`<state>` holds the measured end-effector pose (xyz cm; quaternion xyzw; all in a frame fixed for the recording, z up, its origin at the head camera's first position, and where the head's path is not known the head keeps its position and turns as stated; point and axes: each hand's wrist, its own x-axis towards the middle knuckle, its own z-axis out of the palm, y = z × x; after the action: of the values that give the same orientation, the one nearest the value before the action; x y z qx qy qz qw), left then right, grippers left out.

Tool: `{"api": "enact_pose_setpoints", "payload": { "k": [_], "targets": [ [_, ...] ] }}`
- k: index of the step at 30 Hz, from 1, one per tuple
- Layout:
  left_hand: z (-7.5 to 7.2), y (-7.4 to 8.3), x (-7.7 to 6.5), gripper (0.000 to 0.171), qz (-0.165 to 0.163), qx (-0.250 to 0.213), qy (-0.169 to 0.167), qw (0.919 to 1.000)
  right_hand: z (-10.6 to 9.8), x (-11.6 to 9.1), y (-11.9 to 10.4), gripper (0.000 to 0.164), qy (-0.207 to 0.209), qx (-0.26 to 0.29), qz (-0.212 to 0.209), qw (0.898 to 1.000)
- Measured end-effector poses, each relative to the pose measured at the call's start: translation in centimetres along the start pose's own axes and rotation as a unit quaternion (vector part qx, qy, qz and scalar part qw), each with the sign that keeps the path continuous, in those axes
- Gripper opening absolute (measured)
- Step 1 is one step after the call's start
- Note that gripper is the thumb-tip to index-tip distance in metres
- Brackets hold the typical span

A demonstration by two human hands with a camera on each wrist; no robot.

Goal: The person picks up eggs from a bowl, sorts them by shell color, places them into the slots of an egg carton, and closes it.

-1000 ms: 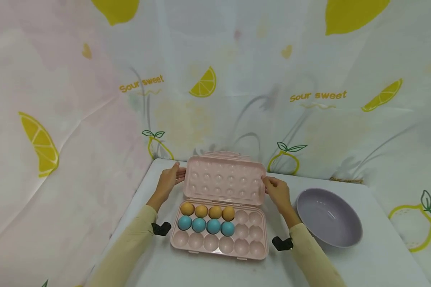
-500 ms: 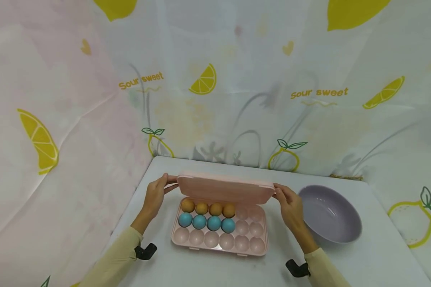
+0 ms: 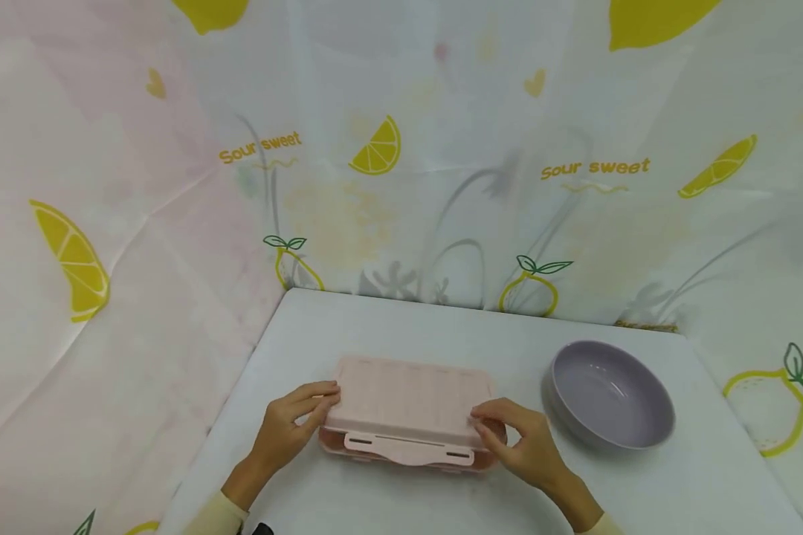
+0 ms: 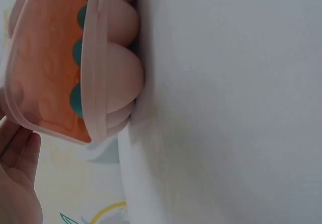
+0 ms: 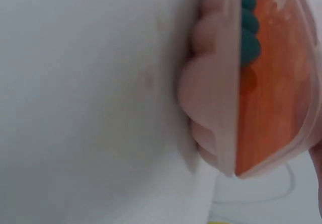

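Observation:
A pale pink plastic egg box lies on the white table with its hinged lid (image 3: 411, 394) tilted low over the base (image 4: 121, 78). A gap stays between lid and base at the front, where a latch flap (image 3: 408, 449) hangs. My left hand (image 3: 284, 423) holds the lid by its left side, and my right hand (image 3: 525, 446) pinches it at the right front corner. Through the gap, blue eggs (image 4: 76, 99) show in the left wrist view, and blue eggs (image 5: 249, 48) appear in the right wrist view too. From the head view the lid hides all the eggs.
A purple-grey bowl (image 3: 612, 394) stands on the table to the right of my right hand. Behind the white table (image 3: 401, 327) and along its sides hangs a lemon-printed cloth (image 3: 442, 148).
The lid has swung from upright at the back, forward and down over the eggs. Both hands have come nearer along with it, and the eggs have gone out of the head view.

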<state>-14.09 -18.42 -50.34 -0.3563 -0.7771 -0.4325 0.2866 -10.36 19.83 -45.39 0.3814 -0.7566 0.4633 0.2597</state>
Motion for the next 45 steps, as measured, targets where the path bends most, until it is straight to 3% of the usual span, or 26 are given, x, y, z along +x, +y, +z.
{"api": "enact_pose_setpoints", "payload": {
  "k": [4, 10, 18, 23, 26, 31, 35, 37, 39, 42, 45],
  "targets": [
    [1.0, 0.5, -0.8, 0.018, 0.051, -0.017, -0.051, 0.9972, 1.7, -1.4, -0.2, 0.040, -0.046, 0.000, 0.007, 0.999],
    [2.2, 1.3, -1.8, 0.031, 0.070, 0.019, -0.120, 0.9901, 3.5, -4.8, 1.2, 0.056, -0.118, -0.062, 0.042, 0.990],
    [1.8, 1.3, -2.3, 0.060, 0.093, 0.046, -0.158, 0.9820, 3.9, -4.5, 0.6, 0.082, -0.160, -0.180, 0.080, 0.967],
    [1.9, 1.7, -2.6, 0.061, 0.088, 0.061, -0.156, 0.9820, 4.1, -4.1, -0.2, 0.091, -0.178, -0.220, 0.117, 0.952],
    [2.0, 2.1, -3.0, 0.058, 0.092, 0.076, -0.146, 0.9821, 4.5, -3.9, -0.9, 0.089, -0.205, -0.256, 0.133, 0.935],
    [2.5, 2.8, -3.2, 0.055, 0.100, 0.111, -0.143, 0.9784, 5.3, -3.5, -1.9, 0.078, -0.239, -0.344, 0.087, 0.904],
    [2.6, 3.1, -2.6, 0.054, 0.109, 0.148, -0.147, 0.9720, 5.8, -3.1, -2.0, 0.079, -0.234, -0.384, 0.069, 0.890],
    [2.6, 3.1, -2.4, 0.054, 0.108, 0.160, -0.148, 0.9700, 5.9, -3.0, -1.9, 0.079, -0.231, -0.384, 0.075, 0.891],
    [2.4, 3.2, -2.3, 0.055, 0.104, 0.163, -0.152, 0.9693, 5.8, -3.0, -1.7, 0.078, -0.227, -0.365, 0.084, 0.899],
    [2.3, 3.2, -2.3, 0.056, 0.093, 0.146, -0.155, 0.9726, 4.9, -3.1, -1.2, 0.074, -0.215, -0.294, 0.110, 0.925],
    [2.2, 2.9, -1.9, 0.055, 0.056, 0.089, -0.164, 0.9808, 3.0, -2.9, -0.2, 0.077, -0.180, -0.185, 0.175, 0.950]
  ]
}}
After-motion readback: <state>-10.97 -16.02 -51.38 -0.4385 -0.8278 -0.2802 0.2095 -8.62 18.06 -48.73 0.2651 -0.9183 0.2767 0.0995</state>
